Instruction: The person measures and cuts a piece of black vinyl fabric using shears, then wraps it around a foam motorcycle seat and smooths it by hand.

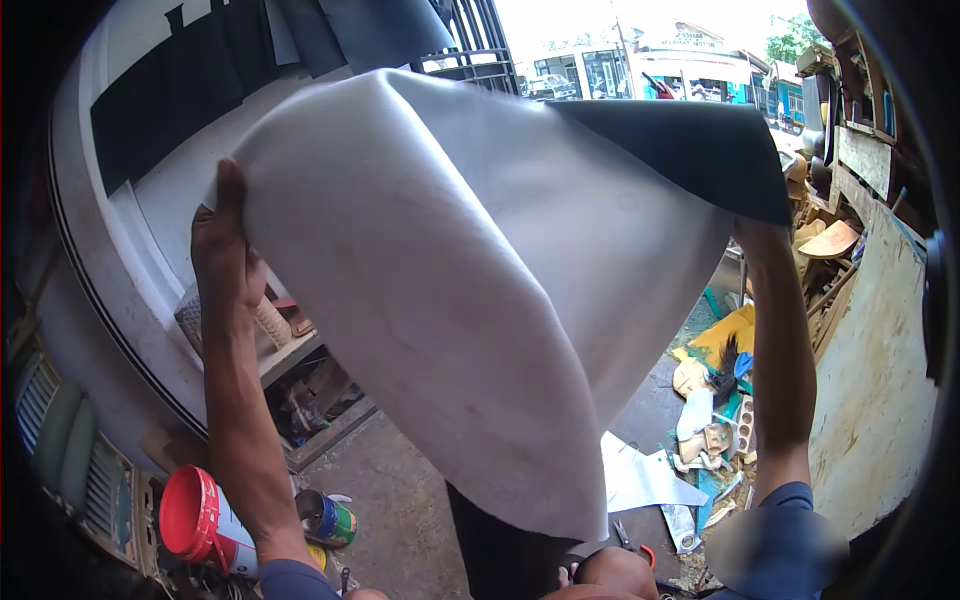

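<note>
A large flexible sheet [430,290], pale grey on one side and black on the other, is spread up in front of me and looks like upholstery leatherette. My left hand [228,235] grips its left edge, with the thumb against the pale side. At the upper right the black side folds over, and my right hand [748,232] is mostly hidden behind that fold, its arm raised and holding up that end. A crease runs from the top down to the sheet's lower corner, which hangs just above my knees.
A red and white bucket [205,525] and a paint can [327,520] stand at lower left. Scissors [635,545] lie on the floor near white scraps [645,485]. Offcuts and rubbish [715,430] pile up along a leaning board [870,330] at right. Dark sheets [190,110] hang at upper left.
</note>
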The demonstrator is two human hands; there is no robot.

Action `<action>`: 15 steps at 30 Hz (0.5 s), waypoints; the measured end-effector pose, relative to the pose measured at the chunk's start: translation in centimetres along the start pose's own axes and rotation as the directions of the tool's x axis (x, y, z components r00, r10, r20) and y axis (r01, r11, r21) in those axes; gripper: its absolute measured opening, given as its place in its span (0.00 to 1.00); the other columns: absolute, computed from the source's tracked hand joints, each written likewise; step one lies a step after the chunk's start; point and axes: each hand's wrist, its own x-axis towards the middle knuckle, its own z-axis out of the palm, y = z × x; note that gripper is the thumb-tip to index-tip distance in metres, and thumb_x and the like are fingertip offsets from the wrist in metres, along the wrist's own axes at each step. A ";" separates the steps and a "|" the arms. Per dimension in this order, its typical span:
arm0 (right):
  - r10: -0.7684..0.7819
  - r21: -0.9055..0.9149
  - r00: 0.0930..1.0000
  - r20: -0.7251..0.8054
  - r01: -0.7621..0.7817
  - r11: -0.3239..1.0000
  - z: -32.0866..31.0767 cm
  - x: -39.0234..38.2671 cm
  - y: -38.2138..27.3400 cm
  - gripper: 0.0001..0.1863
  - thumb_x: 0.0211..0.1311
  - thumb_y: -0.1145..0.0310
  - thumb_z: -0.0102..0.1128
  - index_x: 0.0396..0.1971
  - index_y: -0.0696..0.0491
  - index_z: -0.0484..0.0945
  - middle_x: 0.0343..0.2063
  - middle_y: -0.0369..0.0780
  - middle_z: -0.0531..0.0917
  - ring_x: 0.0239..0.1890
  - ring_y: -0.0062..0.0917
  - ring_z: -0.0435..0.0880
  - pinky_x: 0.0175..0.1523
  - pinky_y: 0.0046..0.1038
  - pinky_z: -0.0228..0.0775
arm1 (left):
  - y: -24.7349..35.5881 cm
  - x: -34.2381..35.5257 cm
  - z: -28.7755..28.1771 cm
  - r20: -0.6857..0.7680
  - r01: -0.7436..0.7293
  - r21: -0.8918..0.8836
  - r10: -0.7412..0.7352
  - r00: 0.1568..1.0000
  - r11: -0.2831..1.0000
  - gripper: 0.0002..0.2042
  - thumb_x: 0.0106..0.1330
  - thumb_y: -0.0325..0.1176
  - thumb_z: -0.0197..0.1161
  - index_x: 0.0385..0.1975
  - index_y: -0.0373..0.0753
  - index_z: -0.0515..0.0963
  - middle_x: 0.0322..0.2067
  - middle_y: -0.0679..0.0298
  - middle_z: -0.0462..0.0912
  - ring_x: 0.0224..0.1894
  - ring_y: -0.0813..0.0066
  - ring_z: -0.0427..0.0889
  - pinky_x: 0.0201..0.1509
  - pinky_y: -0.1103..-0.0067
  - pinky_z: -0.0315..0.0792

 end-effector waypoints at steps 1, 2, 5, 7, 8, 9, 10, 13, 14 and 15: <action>0.010 0.090 0.999 -0.039 -0.006 0.996 -0.2 0.3 1.3 0.11 0.66 0.70 0.59 0.46 0.59 0.79 0.34 0.35 0.84 0.32 0.16 0.83 0.38 0.19 0.79 | -0.2 0.7 -2.0 0.029 0.058 0.091 -0.061 0.998 0.994 0.22 0.71 0.52 0.59 0.37 0.35 0.82 0.21 0.69 0.82 0.15 0.89 0.73 0.14 0.89 0.62; -0.012 0.078 0.997 -0.078 0.019 0.997 -2.0 1.0 -0.4 0.12 0.66 0.69 0.60 0.46 0.59 0.79 0.34 0.35 0.84 0.32 0.17 0.83 0.38 0.19 0.79 | -5.3 2.4 -1.5 0.120 0.107 -0.102 -0.094 0.988 0.989 0.20 0.71 0.51 0.59 0.36 0.36 0.82 0.17 0.72 0.79 0.10 0.93 0.66 0.11 0.91 0.55; 0.656 -0.407 0.749 0.091 -0.573 0.711 -0.9 3.4 8.6 0.13 0.65 0.63 0.63 0.43 0.56 0.81 0.26 0.33 0.82 0.26 0.15 0.82 0.25 0.18 0.70 | -9.0 3.6 -5.6 0.088 0.547 0.242 -0.579 0.810 0.801 0.19 0.69 0.51 0.61 0.35 0.39 0.80 0.14 0.74 0.74 0.07 0.88 0.60 0.08 0.86 0.53; 0.718 -0.527 0.688 0.106 -0.573 0.627 -1.4 5.1 12.6 0.14 0.64 0.62 0.63 0.44 0.55 0.83 0.24 0.34 0.82 0.22 0.12 0.78 0.19 0.18 0.58 | -12.7 6.3 -6.3 0.051 0.642 0.279 -0.679 0.733 0.714 0.19 0.68 0.52 0.62 0.36 0.39 0.79 0.14 0.74 0.73 0.07 0.86 0.60 0.07 0.86 0.53; 0.704 -0.487 0.702 0.107 -0.580 0.653 -0.4 5.6 13.8 0.15 0.63 0.62 0.62 0.43 0.55 0.84 0.22 0.35 0.82 0.19 0.10 0.74 0.17 0.18 0.51 | -13.5 7.5 -5.8 -0.103 0.661 0.332 -0.671 0.734 0.673 0.19 0.68 0.51 0.62 0.41 0.38 0.78 0.20 0.69 0.77 0.09 0.81 0.66 0.09 0.85 0.61; 0.690 -0.531 0.715 0.109 -0.545 0.649 0.3 6.6 15.0 0.15 0.65 0.64 0.59 0.47 0.55 0.83 0.25 0.35 0.83 0.21 0.12 0.79 0.18 0.18 0.58 | -14.5 8.7 -5.0 -0.252 0.685 0.376 -0.642 0.724 0.624 0.21 0.67 0.51 0.63 0.45 0.38 0.77 0.26 0.64 0.80 0.11 0.77 0.73 0.11 0.84 0.68; 0.673 -0.563 0.729 0.124 -0.507 0.653 1.2 7.9 16.1 0.15 0.67 0.67 0.57 0.50 0.55 0.82 0.27 0.36 0.84 0.23 0.14 0.83 0.20 0.18 0.66 | -14.6 9.8 -4.5 -0.248 0.612 0.202 -0.565 0.787 0.764 0.21 0.68 0.49 0.63 0.50 0.38 0.74 0.34 0.59 0.80 0.19 0.68 0.79 0.17 0.79 0.76; 0.497 -0.319 0.860 0.117 -0.442 0.839 2.4 12.1 17.7 0.15 0.66 0.74 0.53 0.51 0.57 0.80 0.35 0.38 0.85 0.32 0.19 0.85 0.35 0.19 0.78 | -13.0 13.5 -4.0 -0.192 0.270 0.006 -0.263 0.945 0.963 0.24 0.70 0.41 0.62 0.61 0.39 0.67 0.54 0.53 0.75 0.45 0.50 0.85 0.47 0.62 0.86; 0.414 -0.191 0.900 0.137 -0.386 0.903 1.9 14.0 18.1 0.16 0.66 0.76 0.53 0.52 0.58 0.79 0.38 0.39 0.84 0.36 0.21 0.85 0.42 0.20 0.80 | -11.4 15.3 -4.1 -0.289 0.196 -0.059 -0.205 0.935 0.979 0.25 0.70 0.39 0.63 0.60 0.33 0.66 0.54 0.54 0.75 0.47 0.50 0.84 0.52 0.62 0.84; 0.249 -0.233 0.952 0.177 -0.205 0.951 0.7 16.2 18.3 0.16 0.66 0.75 0.54 0.53 0.59 0.78 0.40 0.39 0.84 0.39 0.23 0.85 0.45 0.22 0.80 | -10.2 15.6 -3.2 -0.238 0.059 -0.108 -0.083 0.968 0.992 0.27 0.69 0.38 0.64 0.59 0.27 0.64 0.53 0.52 0.75 0.48 0.50 0.84 0.54 0.64 0.83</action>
